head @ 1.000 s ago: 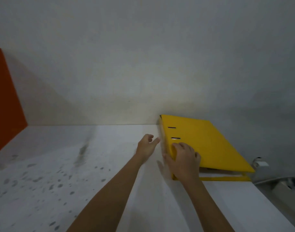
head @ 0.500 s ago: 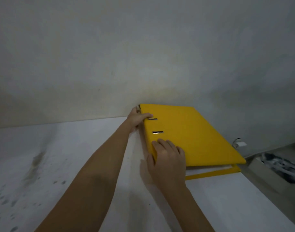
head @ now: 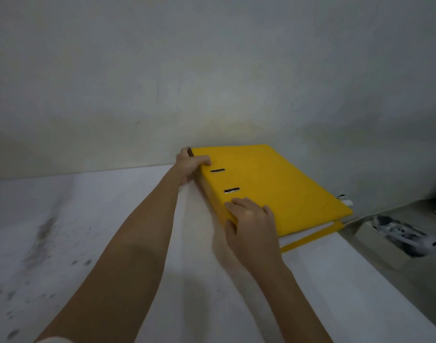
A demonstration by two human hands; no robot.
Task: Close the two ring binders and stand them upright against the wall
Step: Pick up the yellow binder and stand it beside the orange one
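Observation:
A yellow ring binder [head: 274,186] lies closed and flat on the white table [head: 113,243], its far end near the wall [head: 212,70]. White paper shows between the covers at its near right edge. My left hand [head: 191,164] grips the far end of the spine, thumb on the top cover. My right hand [head: 251,224] holds the near end of the spine, fingers spread on the cover and thumb down the side. Two dark slots sit in the cover between my hands. No second binder is in view.
The table's right edge runs just past the binder. Beyond it, lower down, sits a grey box [head: 375,238] with a black-and-white object [head: 405,233] in it. A small white item [head: 346,201] pokes out behind the binder's right corner. Dark specks mark the table's left part.
My left hand went from hovering beside the spine to gripping its far end. The view turned right, so the orange panel left the frame. My right hand stayed on the spine.

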